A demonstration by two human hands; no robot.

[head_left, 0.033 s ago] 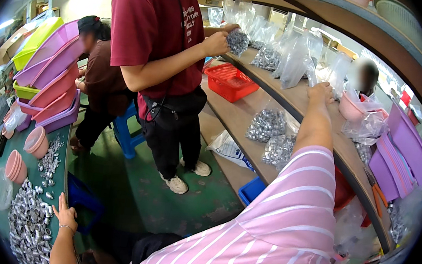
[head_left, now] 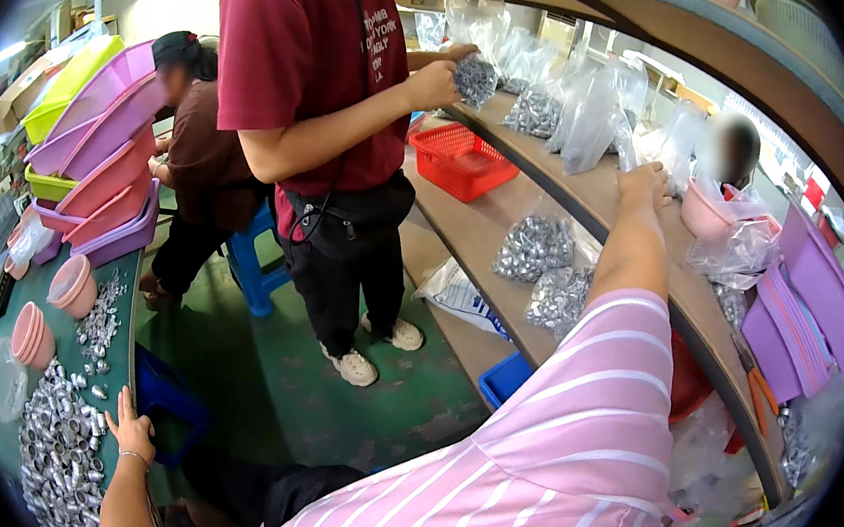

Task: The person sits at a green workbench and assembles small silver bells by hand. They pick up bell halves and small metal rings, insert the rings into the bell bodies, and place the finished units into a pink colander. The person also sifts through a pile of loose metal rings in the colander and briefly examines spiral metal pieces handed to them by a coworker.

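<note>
My left hand (head_left: 133, 431) rests at the edge of the green table (head_left: 118, 362), its fingers stretched out and holding nothing. Beside it lies a heap of shiny silver metal fittings (head_left: 60, 443), with smaller silver parts (head_left: 100, 326) farther up the table. My right arm reaches out to the brown shelf (head_left: 689, 252). There my right hand (head_left: 644, 186) is close to a clear plastic bag (head_left: 625, 146). Its fingers are partly hidden, and I cannot tell whether they grip the bag. Bags of silver parts (head_left: 534, 248) sit on the lower shelf.
A co-worker in a dark red shirt (head_left: 308, 73) stands ahead, holding a bag of small parts (head_left: 475, 80). Another person (head_left: 203, 129) bends beside stacked basins (head_left: 110, 156). A red basket (head_left: 461, 162), orange-handled pliers (head_left: 757, 388), purple basins (head_left: 788, 326) and a blue stool (head_left: 257, 259) are around.
</note>
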